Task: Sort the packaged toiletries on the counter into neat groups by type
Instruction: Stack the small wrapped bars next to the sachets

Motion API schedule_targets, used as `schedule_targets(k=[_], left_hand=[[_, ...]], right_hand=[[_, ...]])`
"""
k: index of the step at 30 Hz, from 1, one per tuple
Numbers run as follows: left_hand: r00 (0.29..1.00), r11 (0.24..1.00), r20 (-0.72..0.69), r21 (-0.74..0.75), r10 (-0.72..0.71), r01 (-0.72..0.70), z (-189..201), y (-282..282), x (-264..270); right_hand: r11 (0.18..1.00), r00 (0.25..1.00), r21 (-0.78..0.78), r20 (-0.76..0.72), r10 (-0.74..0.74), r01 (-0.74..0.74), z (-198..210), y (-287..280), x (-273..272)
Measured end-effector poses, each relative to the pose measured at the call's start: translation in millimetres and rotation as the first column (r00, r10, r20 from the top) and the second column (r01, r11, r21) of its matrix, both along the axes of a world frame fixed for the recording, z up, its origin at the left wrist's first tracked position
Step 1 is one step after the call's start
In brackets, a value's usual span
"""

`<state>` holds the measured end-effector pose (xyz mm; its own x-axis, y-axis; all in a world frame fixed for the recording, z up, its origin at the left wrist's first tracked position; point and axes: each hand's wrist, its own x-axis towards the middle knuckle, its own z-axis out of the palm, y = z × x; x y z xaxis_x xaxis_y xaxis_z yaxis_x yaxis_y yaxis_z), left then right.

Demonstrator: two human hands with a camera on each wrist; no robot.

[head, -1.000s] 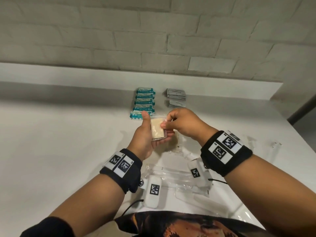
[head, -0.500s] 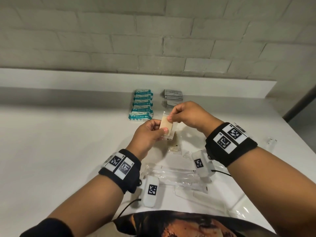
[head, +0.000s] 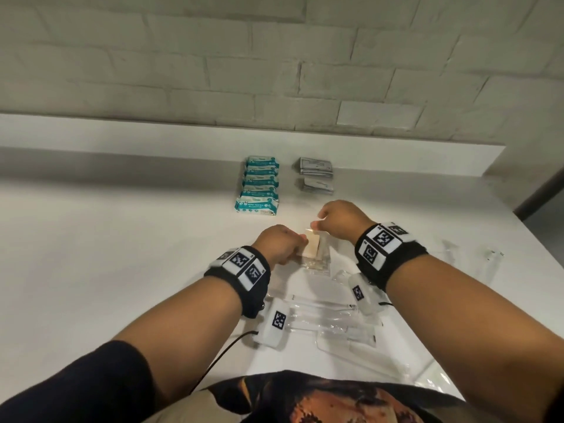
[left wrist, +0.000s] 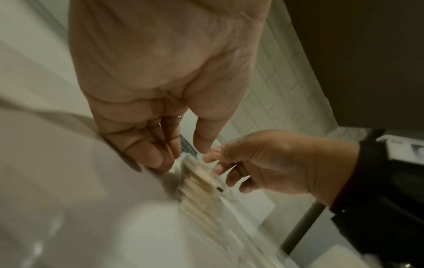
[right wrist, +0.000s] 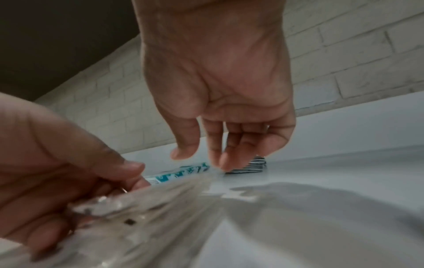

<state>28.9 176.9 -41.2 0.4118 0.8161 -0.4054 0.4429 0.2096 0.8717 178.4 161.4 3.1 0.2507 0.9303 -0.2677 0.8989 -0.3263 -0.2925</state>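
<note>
Your left hand (head: 278,245) and right hand (head: 341,219) meet over the middle of the white worktop (head: 106,254), both on one clear packet (head: 314,250) with a beige block inside. The left hand grips its left edge, fingers curled round it; the right hand pinches its far top corner between thumb and fingertips. The packet sits low over the worktop, above another clear packet (head: 317,265) lying flat just nearer you; whether the two touch you cannot tell. The wrist views are blurred here, showing only crinkled clear film between your fingers. At the far side, a row of teal wipe packs (head: 259,186) runs from near to far, each one overlapping the next. Just right of that row lie two small piles of grey sachets (head: 316,177), one behind the other, near the wall's low ledge (head: 122,132). Nearer you, between your forearms, long clear sleeves (head: 323,311) lie across the worktop in a loose heap, their contents too faint to tell. More clear wrappers (head: 491,261) lie apart at the right edge of the worktop.
</note>
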Motion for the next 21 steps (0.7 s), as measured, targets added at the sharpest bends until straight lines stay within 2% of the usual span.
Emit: schedule_targets(k=[2,4,6,7,8,9,15,18,21], left_hand=[[0.999,1.0,-0.046,-0.008,-0.011,0.011,0.6,0.9,6.6],[0.999,0.999,-0.052,-0.047,-0.01,0.007,-0.1,1.5,11.9],[0.999,0.993,-0.031,-0.119,0.005,-0.009,0.2,-0.2,16.5],[1.0,0.987,-0.015,-0.156,0.025,-0.027,-1.1,-0.4,19.8],[0.999,0.982,-0.003,-0.181,0.052,-0.052,-1.7,-0.9,21.9],[0.998,0.979,0.001,-0.194,0.069,-0.068,-3.4,-1.4,24.3],[0.989,0.948,0.036,-0.292,0.144,-0.128,-3.2,-6.3,22.0],[0.982,0.975,0.046,-0.136,0.182,-0.174,0.1,0.0,18.2],[0.957,0.972,0.171,-0.006,0.234,-0.237,4.3,6.3,15.0]], right_hand=[[0.992,0.992,-0.026,-0.01,-0.124,0.123,-1.9,-3.1,6.2],[0.955,0.943,-0.152,-0.178,-0.28,0.255,-7.9,-10.2,12.8],[0.869,0.791,-0.367,-0.393,-0.469,0.333,-11.9,-19.6,11.3],[0.836,0.721,-0.434,-0.453,-0.524,0.335,-13.7,-22.7,10.4],[0.828,0.694,-0.456,-0.48,-0.537,0.326,-18.1,-21.9,10.3],[0.834,0.695,-0.451,-0.488,-0.528,0.317,-22.3,-20.3,11.0],[0.905,0.822,-0.314,-0.405,-0.401,0.287,-27.6,-17.3,0.1],[0.976,0.923,-0.134,-0.323,-0.209,0.175,-8.5,-15.6,-6.8],[0.993,0.996,0.114,-0.086,-0.03,0.04,7.9,-11.9,-9.9]])
